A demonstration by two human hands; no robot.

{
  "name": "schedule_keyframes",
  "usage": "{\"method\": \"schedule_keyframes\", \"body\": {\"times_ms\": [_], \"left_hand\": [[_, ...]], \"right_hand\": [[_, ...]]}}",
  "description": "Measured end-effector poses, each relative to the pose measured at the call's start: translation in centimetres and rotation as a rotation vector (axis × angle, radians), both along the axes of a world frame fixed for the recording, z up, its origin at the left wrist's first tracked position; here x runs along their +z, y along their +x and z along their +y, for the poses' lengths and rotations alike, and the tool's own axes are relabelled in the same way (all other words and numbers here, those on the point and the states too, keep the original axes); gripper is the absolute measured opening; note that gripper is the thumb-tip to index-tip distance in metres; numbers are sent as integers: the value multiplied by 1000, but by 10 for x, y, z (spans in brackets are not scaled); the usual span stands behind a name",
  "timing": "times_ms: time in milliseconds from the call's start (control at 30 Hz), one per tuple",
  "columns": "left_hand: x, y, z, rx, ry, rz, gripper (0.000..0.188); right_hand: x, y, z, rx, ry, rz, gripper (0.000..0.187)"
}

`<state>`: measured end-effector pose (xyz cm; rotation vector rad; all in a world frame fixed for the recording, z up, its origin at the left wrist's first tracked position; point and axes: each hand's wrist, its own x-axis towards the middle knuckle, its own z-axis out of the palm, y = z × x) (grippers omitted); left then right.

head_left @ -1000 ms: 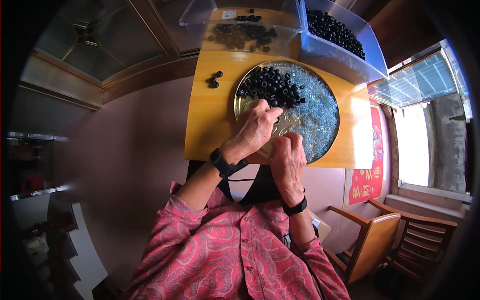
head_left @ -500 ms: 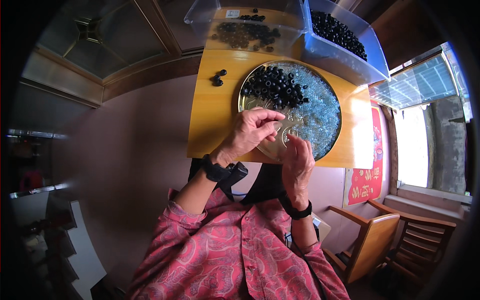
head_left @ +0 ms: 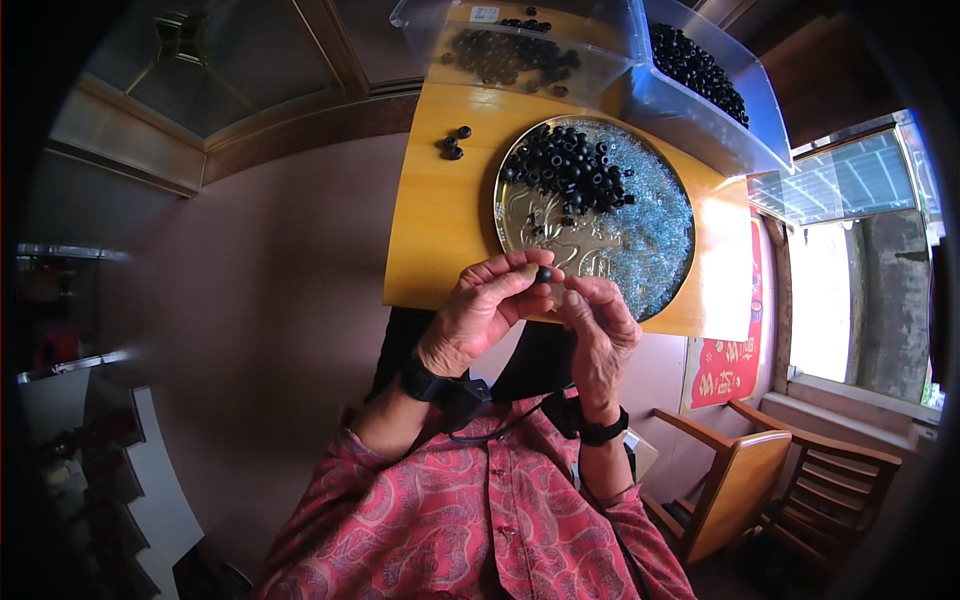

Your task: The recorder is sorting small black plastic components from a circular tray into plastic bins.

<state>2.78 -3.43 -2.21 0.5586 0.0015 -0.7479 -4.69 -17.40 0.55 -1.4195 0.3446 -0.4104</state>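
Observation:
A round black bead is pinched between the thumb and forefinger of my left hand, just over the near rim of a round gold tray. Close beside it, my right hand has its thumb and forefinger pressed together; whatever they hold is too small to make out. A heap of black beads lies on the far left part of the tray. Tiny clear bluish beads spread over its right side. A few dark beads lie loose on the bare gold surface between the heap and my hands.
The tray stands on a yellow wooden table, with a few black beads at its left. Behind are two clear plastic bins holding black beads. A wooden chair stands at the lower right, near a window.
Both hands have drawn slightly nearer to me and closer together. The black bead now shows in my left fingertips. The table and tray sit a little further right in view.

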Motion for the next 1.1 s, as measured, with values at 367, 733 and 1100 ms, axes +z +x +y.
{"method": "schedule_keyframes", "body": {"times_ms": [367,733,1100], "left_hand": [[-6,-8,2,17,-22,91,25],[-6,-15,1,7,70,78,23],[-2,-7,22,-197,198,-69,24]], "right_hand": [[-4,0,3,52,97,2,14],[-10,-1,7,62,72,17,19],[7,5,-4,272,183,268,13]]}}
